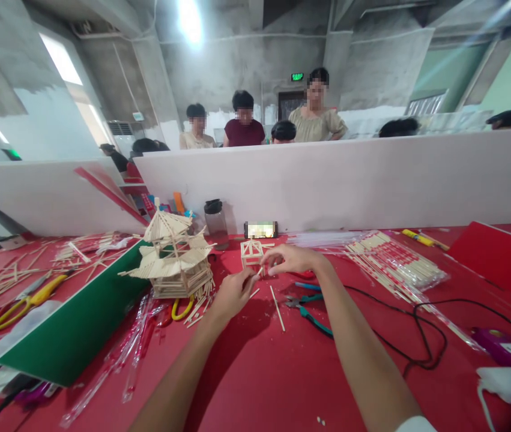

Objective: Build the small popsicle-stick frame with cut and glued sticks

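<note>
My left hand [236, 292] is closed, with a short wooden stick piece [259, 272] pinched at its fingertips. Just to the right, my right hand [295, 259] arches over the table, fingers bent and apart, its fingertips close to that piece. Whether they touch it I cannot tell. Directly behind both hands stands a small boxy frame of sticks [251, 254], partly covered by my right fingers. One loose stick [277, 309] lies on the red table in front of my hands. Green-handled cutting pliers [311, 312] rest beside my right forearm.
A stick-built pavilion model [178, 264] stands left, behind a tilted green board [88, 318]. A bottle [216, 225] and phone [261, 230] stand near the white partition [327, 186]. Packed sticks [394, 261], a black cable [435, 336] and a purple tool [502, 351] lie right. People stand beyond.
</note>
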Demonstrator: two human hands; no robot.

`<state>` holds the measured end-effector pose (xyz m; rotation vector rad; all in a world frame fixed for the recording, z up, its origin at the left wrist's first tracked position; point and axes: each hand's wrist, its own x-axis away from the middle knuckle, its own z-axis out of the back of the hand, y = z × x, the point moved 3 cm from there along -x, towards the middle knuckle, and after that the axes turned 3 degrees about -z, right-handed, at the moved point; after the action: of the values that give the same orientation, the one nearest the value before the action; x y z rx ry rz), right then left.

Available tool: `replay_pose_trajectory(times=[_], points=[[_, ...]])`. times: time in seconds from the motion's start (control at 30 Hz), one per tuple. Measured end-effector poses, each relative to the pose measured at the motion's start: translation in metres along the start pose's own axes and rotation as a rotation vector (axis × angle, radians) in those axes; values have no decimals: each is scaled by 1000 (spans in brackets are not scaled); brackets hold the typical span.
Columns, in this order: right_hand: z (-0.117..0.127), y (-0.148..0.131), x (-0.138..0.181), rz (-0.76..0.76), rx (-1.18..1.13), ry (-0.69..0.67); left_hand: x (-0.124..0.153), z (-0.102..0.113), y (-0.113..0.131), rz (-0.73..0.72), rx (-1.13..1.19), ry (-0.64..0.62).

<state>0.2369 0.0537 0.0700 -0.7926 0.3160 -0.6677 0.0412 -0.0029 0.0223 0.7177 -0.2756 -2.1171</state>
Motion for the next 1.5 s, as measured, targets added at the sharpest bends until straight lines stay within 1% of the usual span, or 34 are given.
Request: replay_pose_trajectory(times=[0.1, 0.2, 0.3, 0.4, 0.47, 0.53, 0.63, 0.73, 0.8, 0.87, 1.0, 1.1, 1.17, 1.23, 1.33, 1.5], points=[[-12, -9, 6, 19, -23, 11, 3, -4, 3, -20, -8, -39], [-26, -12, 16, -6, 43, 133, 6, -10, 4, -51, -51, -88], [-44, -8, 30, -50, 127, 267, 10, -16, 8, -70, -48, -130], [-62, 0, 45, -99, 176, 364, 13, -24, 12, -74, 27, -153], [-71, 3, 51, -90, 269, 407, 13, -30, 13, -69, 97, -163], [-76, 1, 54, -47, 411, 418, 13, -36, 12, -44, 170, -160], [-79, -3, 52, 0, 604, 391, 11, -43, 5, 38, 301, -142], [-80, -8, 49, 24, 680, 375, 10, -47, 0, 107, 440, -158], [-80, -11, 49, 26, 677, 382, 10, -48, 0, 124, 507, -181], [-81, -12, 49, 4, 657, 393, 10, -47, 3, 121, 514, -187], [-81, -7, 51, -51, 574, 441, 10, -42, 11, 89, 345, -124], [-72, 1, 54, -105, 509, 541, 10, -34, 14, 61, 208, -67], [-66, 6, 57, -146, 481, 594, 10, -30, 15, 48, 171, -47], [-62, 9, 59, -165, 458, 587, 9, -26, 13, 38, 163, -35], [-64, 9, 59, -164, 411, 540, 8, -25, 10, 13, 158, -31], [-75, 3, 52, -108, 256, 571, 9, -26, 6, -53, 103, -37]])
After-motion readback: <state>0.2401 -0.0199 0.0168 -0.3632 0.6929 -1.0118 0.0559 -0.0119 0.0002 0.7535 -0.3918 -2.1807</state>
